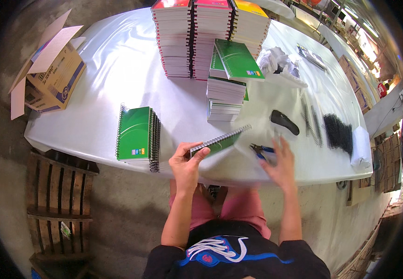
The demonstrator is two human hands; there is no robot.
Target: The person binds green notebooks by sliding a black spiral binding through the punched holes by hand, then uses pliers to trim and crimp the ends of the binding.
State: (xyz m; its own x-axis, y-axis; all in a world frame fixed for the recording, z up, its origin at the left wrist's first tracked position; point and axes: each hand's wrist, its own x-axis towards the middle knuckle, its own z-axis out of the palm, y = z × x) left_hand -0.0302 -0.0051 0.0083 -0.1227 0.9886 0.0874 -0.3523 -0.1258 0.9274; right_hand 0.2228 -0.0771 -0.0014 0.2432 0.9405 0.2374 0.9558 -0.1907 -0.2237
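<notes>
My left hand [190,160] is closed around one end of a green spiral-bound notebook [227,143]. It is held tilted above the table's near edge, wire spine upward, with the coil running past the far end. My right hand [281,162] is slightly blurred, its fingers spread and nothing seen in them. Beside its fingertips lie cutting pliers [262,149] with dark blue handles. Just beyond them sits a black, rounded, elongated object [284,122] whose kind I cannot make out. To the left stands a pile of green spiral notebooks [135,135].
Green-covered books [238,60] top a stack in mid-table, before tall red- and yellow-covered stacks [176,42]. Loose black coils [337,131] lie at right beside a white roll-like bundle [360,148]. Crumpled white material [280,65] lies farther back. An open cardboard box [55,79] stands far left.
</notes>
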